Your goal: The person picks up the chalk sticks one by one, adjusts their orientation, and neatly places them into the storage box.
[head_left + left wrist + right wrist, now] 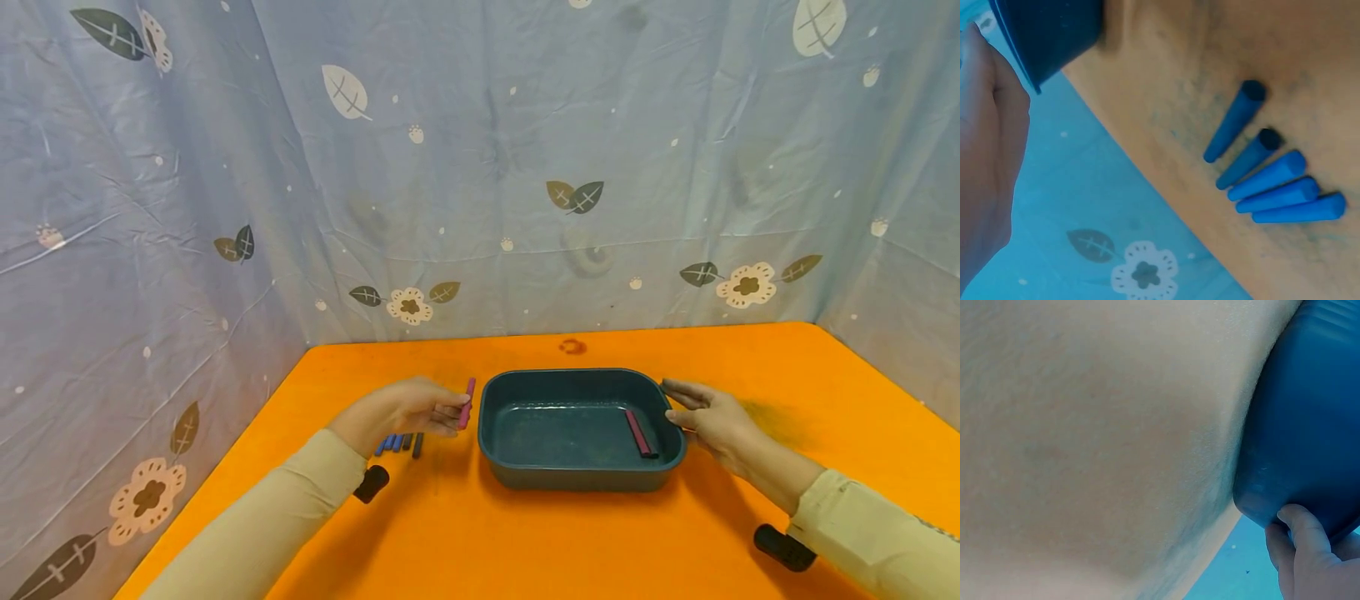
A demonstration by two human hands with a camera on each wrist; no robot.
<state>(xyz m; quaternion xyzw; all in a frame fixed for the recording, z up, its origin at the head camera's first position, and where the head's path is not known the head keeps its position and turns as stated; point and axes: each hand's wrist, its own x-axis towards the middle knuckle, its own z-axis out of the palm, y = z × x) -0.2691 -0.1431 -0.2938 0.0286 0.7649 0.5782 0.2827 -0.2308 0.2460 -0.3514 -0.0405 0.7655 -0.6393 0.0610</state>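
In the head view my left hand (429,405) pinches a magenta chalk stick (467,407) upright, just left of a dark teal basin (577,479). The left wrist view shows part of that hand (988,162) at its edge; the held stick is hidden there. My right hand (716,429) grips the basin's right rim, thumb over the edge. Its fingers (1304,525) touch the basin wall (1310,437) in the right wrist view. Inside the basin, at the right, lies a maroon chalk stick (638,433) with a darker stick (652,455) against it.
Below my left hand, blue chalk sticks (388,443) and dark chalk sticks (417,446) lie on the orange table (570,542). Powdery smudges mark the table top. A patterned curtain (480,167) closes off the back and sides.
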